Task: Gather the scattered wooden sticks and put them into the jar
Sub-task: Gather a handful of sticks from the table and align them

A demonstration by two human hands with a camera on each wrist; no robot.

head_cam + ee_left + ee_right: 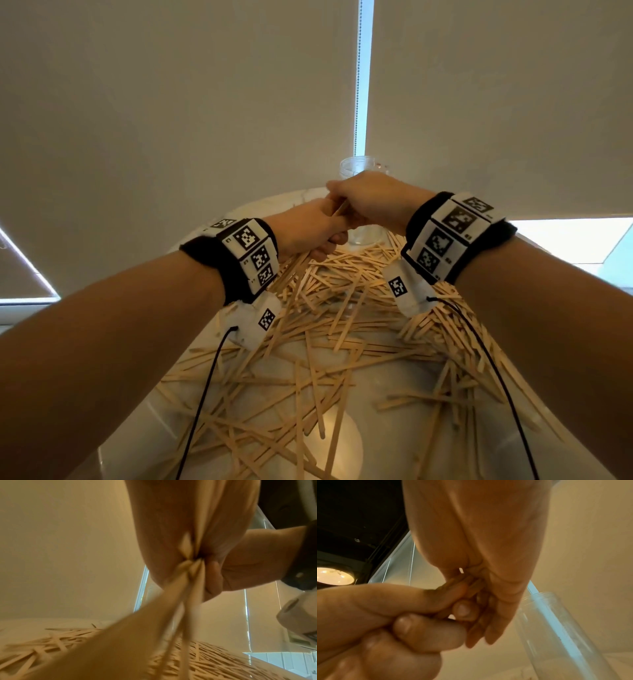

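Your left hand [310, 228] curls its fingers round a small bundle of wooden sticks [181, 595], and your right hand [368, 200] meets it from the other side, fingers bent down against the same bundle. From the head view only one stick tip [340, 209] pokes out between the two hands; the rest of what you hold is hidden behind your knuckles. The left wrist view fills that in: several sticks fan out blurred from the clenched fingers toward the camera, with your right palm just behind them. The right wrist view shows neither stick clearly, only your left thumb and fingers [423, 630] pressed tight against your right fingers [489, 615]; whether the right hand truly pinches the sticks or just rests on them, I cannot tell.

Just past your hands stands the clear jar [364, 168], upright, its open mouth above your right knuckles. The right wrist view shows the jar's wall [556, 628] close beside your fingers.

Below and around your wrists, the scattered sticks [318, 329] lie criss-crossed in a loose heap on the round white table [387, 377]. Pale roller blinds [171, 102] hang behind.
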